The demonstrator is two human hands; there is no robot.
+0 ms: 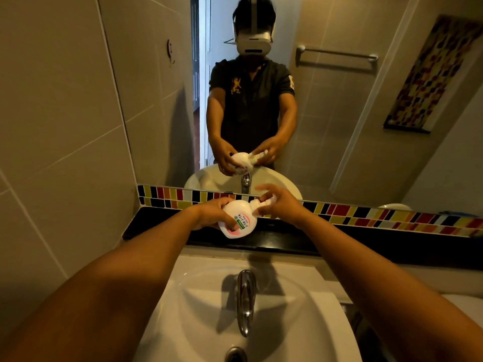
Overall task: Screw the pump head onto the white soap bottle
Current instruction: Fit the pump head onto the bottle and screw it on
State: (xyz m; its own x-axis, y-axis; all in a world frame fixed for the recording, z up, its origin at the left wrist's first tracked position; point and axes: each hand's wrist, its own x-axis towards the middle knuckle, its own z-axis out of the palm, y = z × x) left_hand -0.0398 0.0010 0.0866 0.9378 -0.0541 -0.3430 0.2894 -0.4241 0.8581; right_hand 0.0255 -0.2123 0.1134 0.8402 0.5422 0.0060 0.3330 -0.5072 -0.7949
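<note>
Now, seen from the head camera, the white soap bottle [236,221] is held tilted in the air above the dark surface [339,246] behind the sink [300,322], neck pointing right. The left hand [209,214] is clamped round its rounded body; the right hand [279,205] is closed on the pump head [258,205] at the neck. Smooth plastic, likely light and slippery; gripping the belly and the pump's collar looks safest.

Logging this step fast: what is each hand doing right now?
Left hand: closed around the white soap bottle, held tilted.
Right hand: closed on the pump head at the bottle's neck.
</note>
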